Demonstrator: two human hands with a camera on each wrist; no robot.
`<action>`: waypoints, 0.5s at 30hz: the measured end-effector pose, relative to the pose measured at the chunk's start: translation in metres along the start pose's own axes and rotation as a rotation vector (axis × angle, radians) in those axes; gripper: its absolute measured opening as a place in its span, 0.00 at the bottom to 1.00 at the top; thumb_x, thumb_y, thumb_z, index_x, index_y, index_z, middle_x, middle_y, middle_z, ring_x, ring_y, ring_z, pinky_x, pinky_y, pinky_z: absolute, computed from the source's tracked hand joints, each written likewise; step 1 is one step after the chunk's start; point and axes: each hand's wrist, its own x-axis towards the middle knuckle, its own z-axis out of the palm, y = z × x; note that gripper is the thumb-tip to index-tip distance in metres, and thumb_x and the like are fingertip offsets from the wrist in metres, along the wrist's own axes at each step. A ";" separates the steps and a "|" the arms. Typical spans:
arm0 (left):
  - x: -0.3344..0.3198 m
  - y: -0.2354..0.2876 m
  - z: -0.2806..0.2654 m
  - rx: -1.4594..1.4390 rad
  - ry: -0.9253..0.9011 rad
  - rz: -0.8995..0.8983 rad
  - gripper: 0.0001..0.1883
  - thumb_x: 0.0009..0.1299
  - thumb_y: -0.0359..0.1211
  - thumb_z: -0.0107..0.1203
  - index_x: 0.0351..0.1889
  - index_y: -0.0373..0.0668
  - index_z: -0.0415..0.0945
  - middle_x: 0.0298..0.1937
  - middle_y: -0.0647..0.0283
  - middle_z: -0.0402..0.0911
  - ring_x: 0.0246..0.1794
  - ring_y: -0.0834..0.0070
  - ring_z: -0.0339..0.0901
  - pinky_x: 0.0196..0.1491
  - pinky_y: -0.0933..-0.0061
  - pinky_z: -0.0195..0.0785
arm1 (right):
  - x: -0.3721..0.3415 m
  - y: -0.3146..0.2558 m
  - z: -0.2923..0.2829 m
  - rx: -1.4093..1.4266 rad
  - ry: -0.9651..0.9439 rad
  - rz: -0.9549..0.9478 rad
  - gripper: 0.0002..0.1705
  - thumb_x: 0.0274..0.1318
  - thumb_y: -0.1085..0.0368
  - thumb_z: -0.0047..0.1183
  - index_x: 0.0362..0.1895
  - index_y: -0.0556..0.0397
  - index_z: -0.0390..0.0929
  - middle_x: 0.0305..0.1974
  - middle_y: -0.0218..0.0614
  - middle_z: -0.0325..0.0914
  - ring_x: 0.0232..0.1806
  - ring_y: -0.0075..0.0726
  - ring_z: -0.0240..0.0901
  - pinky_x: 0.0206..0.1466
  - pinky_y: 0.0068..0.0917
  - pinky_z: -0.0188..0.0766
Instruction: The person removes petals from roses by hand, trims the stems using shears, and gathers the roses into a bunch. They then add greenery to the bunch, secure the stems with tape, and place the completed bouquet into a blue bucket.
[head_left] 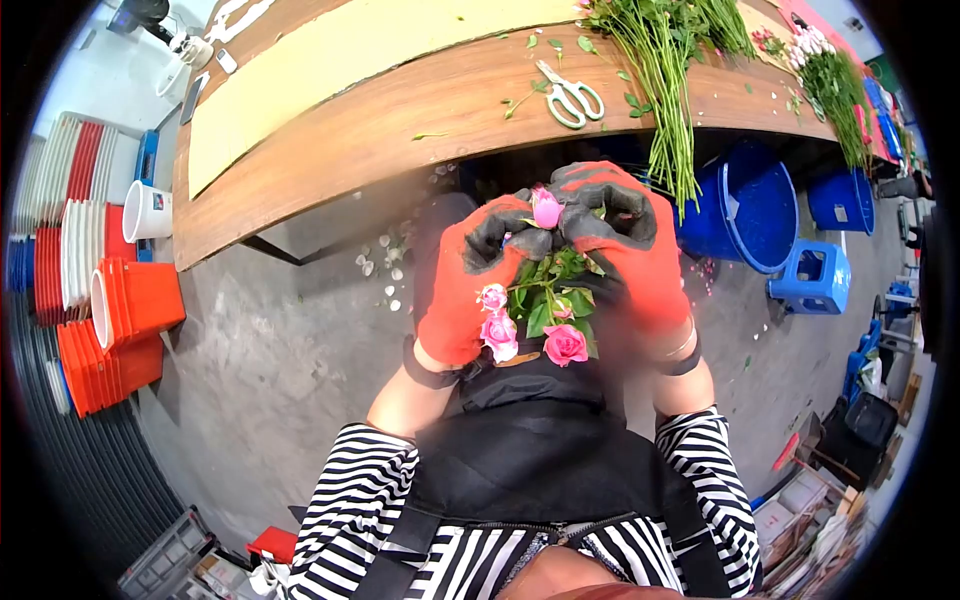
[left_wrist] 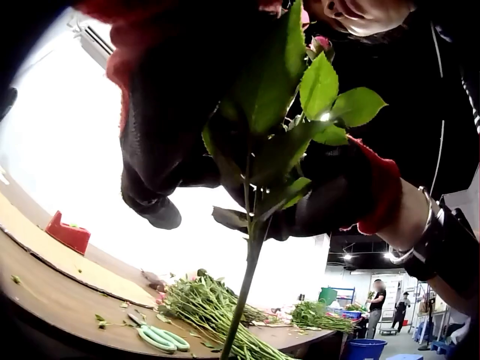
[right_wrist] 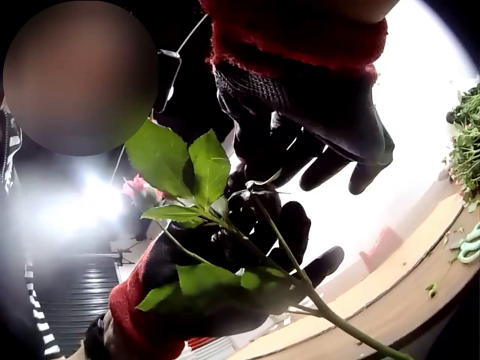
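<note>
A spray of pink roses [head_left: 566, 344] with green leaves is held up in front of the apron, between two red gloves with black palms and fingers. My left hand [head_left: 472, 272] curls its fingers at a small pink rosebud [head_left: 546, 208] on the spray. From the other side my right hand [head_left: 632, 238] pinches close beneath that same bud. The spray's bare stem [left_wrist: 244, 296] slants down past the hands in the left wrist view. Toothed leaves [right_wrist: 209, 166] partly cover the fingers in the right wrist view. Other blooms hang below the hands, toward the body.
On the wooden table [head_left: 390, 145] lie green-handled scissors [head_left: 574, 103], leaf scraps and a bundle of long rose stems [head_left: 672, 130] overhanging the edge. Blue buckets [head_left: 745, 205] and a blue stool [head_left: 812, 278] stand right. Orange bins [head_left: 140, 300] are stacked left. Petals dot the floor.
</note>
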 end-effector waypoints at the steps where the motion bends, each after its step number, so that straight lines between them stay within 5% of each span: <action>1: -0.001 0.000 0.003 -0.023 0.020 -0.020 0.07 0.70 0.26 0.55 0.43 0.32 0.77 0.43 0.66 0.78 0.44 0.83 0.71 0.48 0.80 0.64 | -0.001 0.004 0.003 -0.029 0.040 -0.059 0.18 0.39 0.80 0.59 0.40 0.60 0.80 0.47 0.37 0.77 0.52 0.37 0.73 0.59 0.32 0.67; 5: -0.001 0.000 0.013 -0.068 0.127 -0.041 0.06 0.69 0.22 0.54 0.42 0.32 0.78 0.40 0.67 0.78 0.41 0.83 0.72 0.47 0.79 0.65 | -0.003 0.017 0.012 -0.390 0.158 -0.265 0.18 0.46 0.79 0.58 0.45 0.58 0.75 0.45 0.37 0.77 0.48 0.34 0.72 0.56 0.29 0.67; 8: 0.003 -0.001 0.012 -0.032 0.109 -0.007 0.06 0.69 0.21 0.54 0.42 0.32 0.78 0.40 0.67 0.79 0.42 0.82 0.74 0.48 0.80 0.65 | -0.005 0.031 0.017 0.016 0.303 -0.037 0.18 0.52 0.78 0.55 0.49 0.59 0.73 0.44 0.36 0.76 0.48 0.31 0.71 0.55 0.28 0.67; 10: 0.001 -0.001 0.011 -0.059 0.143 0.023 0.05 0.71 0.23 0.54 0.43 0.32 0.78 0.40 0.65 0.81 0.43 0.80 0.77 0.50 0.78 0.68 | 0.000 0.028 0.012 0.018 0.472 -0.040 0.15 0.57 0.79 0.51 0.49 0.59 0.72 0.43 0.35 0.76 0.48 0.27 0.71 0.55 0.26 0.68; 12: 0.005 -0.002 0.005 -0.068 0.137 0.056 0.05 0.72 0.23 0.53 0.43 0.32 0.77 0.40 0.64 0.82 0.44 0.79 0.78 0.52 0.77 0.69 | -0.004 0.023 -0.010 -0.066 0.338 0.065 0.19 0.52 0.74 0.59 0.50 0.59 0.74 0.45 0.36 0.77 0.51 0.31 0.72 0.58 0.28 0.67; 15: 0.013 -0.005 0.000 -0.019 0.191 0.079 0.11 0.74 0.31 0.55 0.47 0.33 0.78 0.44 0.61 0.83 0.44 0.74 0.80 0.51 0.71 0.72 | -0.009 0.003 -0.017 -0.224 0.122 -0.271 0.28 0.41 0.67 0.69 0.50 0.58 0.77 0.49 0.39 0.77 0.56 0.40 0.72 0.62 0.34 0.65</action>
